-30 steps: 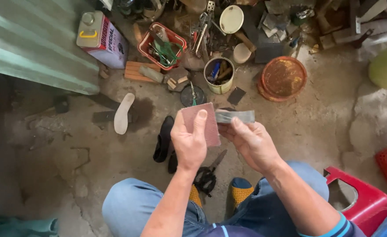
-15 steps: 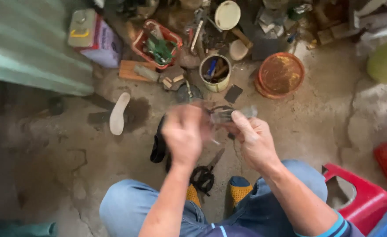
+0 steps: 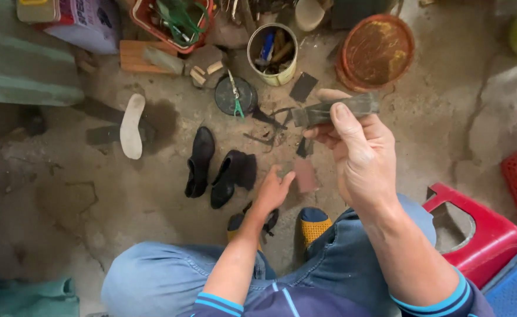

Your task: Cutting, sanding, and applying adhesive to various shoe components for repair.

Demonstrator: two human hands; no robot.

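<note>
My right hand (image 3: 361,155) is raised in front of me, shut on a flat grey-green strip (image 3: 336,109) held level between thumb and fingers. My left hand (image 3: 274,191) is lowered toward the concrete floor, with its fingertips at a small reddish-brown rectangular piece (image 3: 305,175). Whether it still grips that piece is unclear. A pair of black shoes (image 3: 200,161) stands just left of my left hand. Dark scissors (image 3: 267,221) lie partly hidden under my left wrist, between my yellow-toed feet (image 3: 313,225).
A white insole (image 3: 132,125) lies at the left. A tin of tools (image 3: 272,54), a round dark tin with green pliers (image 3: 235,95), an orange dish (image 3: 377,51), a red basket (image 3: 170,22) and a wooden block (image 3: 136,56) line the far side. A red stool (image 3: 481,238) stands at my right.
My left hand has dropped from beside the right hand down toward the floor, taking the reddish-brown piece with it. My right hand stays raised with the grey-green strip.
</note>
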